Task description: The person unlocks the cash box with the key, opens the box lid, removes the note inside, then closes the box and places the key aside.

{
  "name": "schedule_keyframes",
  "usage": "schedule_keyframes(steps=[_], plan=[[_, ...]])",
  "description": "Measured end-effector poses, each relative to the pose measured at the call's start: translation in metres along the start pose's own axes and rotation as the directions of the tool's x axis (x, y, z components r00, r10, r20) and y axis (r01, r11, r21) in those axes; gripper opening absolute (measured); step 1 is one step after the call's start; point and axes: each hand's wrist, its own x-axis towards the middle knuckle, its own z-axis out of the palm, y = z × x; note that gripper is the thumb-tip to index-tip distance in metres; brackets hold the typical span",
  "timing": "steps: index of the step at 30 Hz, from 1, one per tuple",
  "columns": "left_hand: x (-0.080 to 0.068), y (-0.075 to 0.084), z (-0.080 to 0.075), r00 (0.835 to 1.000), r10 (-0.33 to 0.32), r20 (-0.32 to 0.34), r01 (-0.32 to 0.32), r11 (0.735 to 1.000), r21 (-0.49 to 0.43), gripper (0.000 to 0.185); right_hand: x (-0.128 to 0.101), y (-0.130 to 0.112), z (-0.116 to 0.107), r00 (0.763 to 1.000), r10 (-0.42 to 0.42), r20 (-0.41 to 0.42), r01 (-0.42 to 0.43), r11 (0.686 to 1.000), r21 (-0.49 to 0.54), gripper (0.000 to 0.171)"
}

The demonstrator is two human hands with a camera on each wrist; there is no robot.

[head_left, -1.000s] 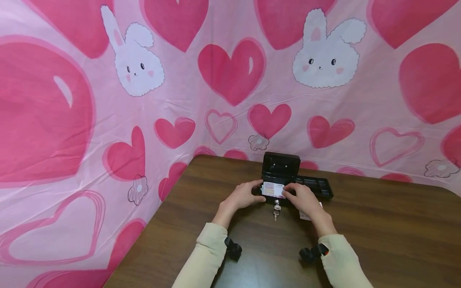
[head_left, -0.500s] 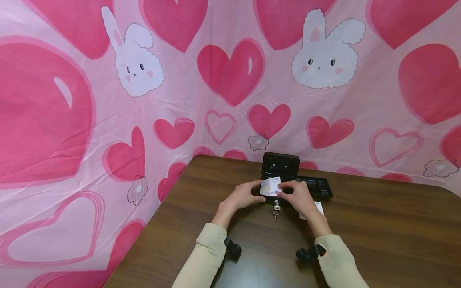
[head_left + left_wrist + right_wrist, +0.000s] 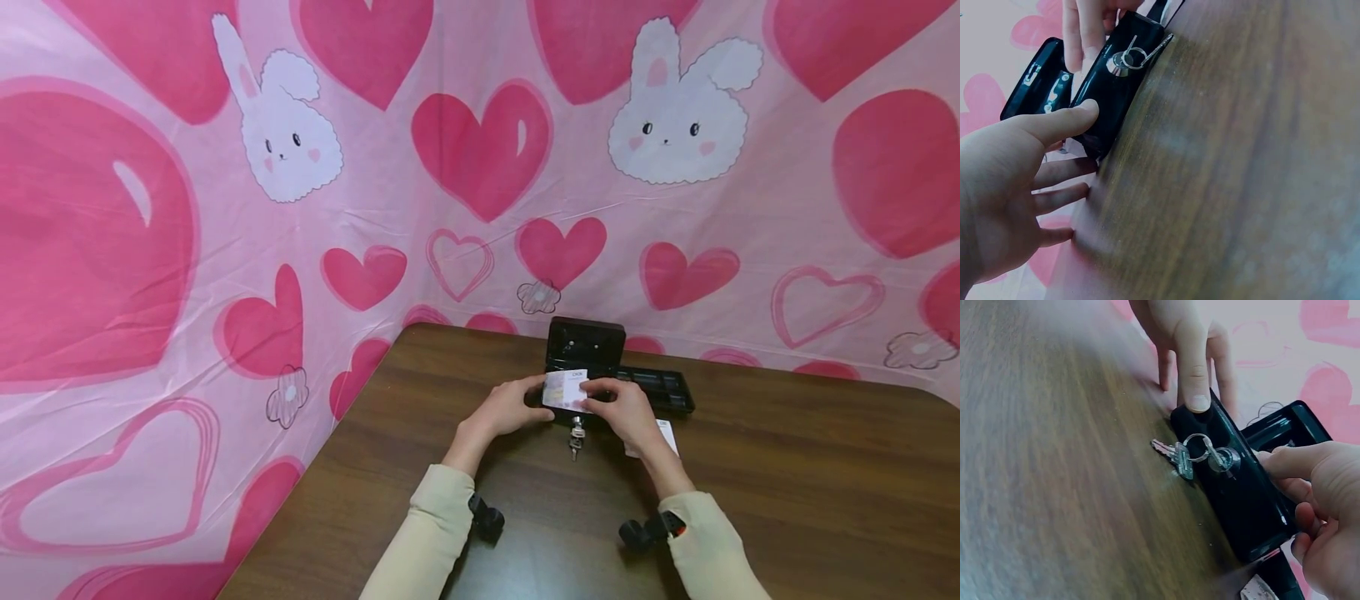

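Observation:
A black cash box (image 3: 1238, 506) stands on the table with its lid (image 3: 585, 342) raised. My left hand (image 3: 504, 408) holds the box's left end, the thumb on the front face and the other fingers along the side. Over the box opening, my right hand (image 3: 624, 410) pinches the right edge of a pale printed banknote (image 3: 562, 389). The note covers most of the box's inside in the head view. From the lock on the front hangs a ring with keys (image 3: 1182, 459).
A black compartment tray (image 3: 667, 390) lies to the right of the box. Another pale note (image 3: 666, 433) is on the wooden table (image 3: 810, 483), partly behind the right wrist. A pink cloth with hearts and rabbits (image 3: 480, 150) hangs behind the table.
The right hand has shifted slightly left, and the banknote has risen a little and tilted over the box. More of the note on the table now shows. The left hand stays in place.

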Motion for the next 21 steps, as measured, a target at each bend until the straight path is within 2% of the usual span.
schedule_keyframes(steps=[5,9,16,21], plan=[[0.0,0.001,0.0,1.0,-0.019,0.007,0.019,1.0,0.004,0.069,-0.004,-0.004,-0.008,0.999,0.007,-0.032,-0.007,1.0,0.001,0.029],[0.0,0.001,0.0,0.999,-0.034,0.011,0.034,0.999,-0.003,0.069,-0.008,-0.009,-0.016,0.999,0.011,-0.052,-0.009,0.999,0.039,0.029],[0.0,0.001,0.0,1.0,-0.015,0.002,0.015,1.0,0.009,0.069,-0.017,-0.011,-0.029,0.995,0.033,-0.091,-0.025,0.996,0.087,0.031],[0.0,0.001,0.001,1.0,-0.011,-0.002,0.011,1.0,0.006,0.069,-0.022,-0.01,-0.041,0.995,0.001,-0.097,0.01,0.994,0.108,0.032]])
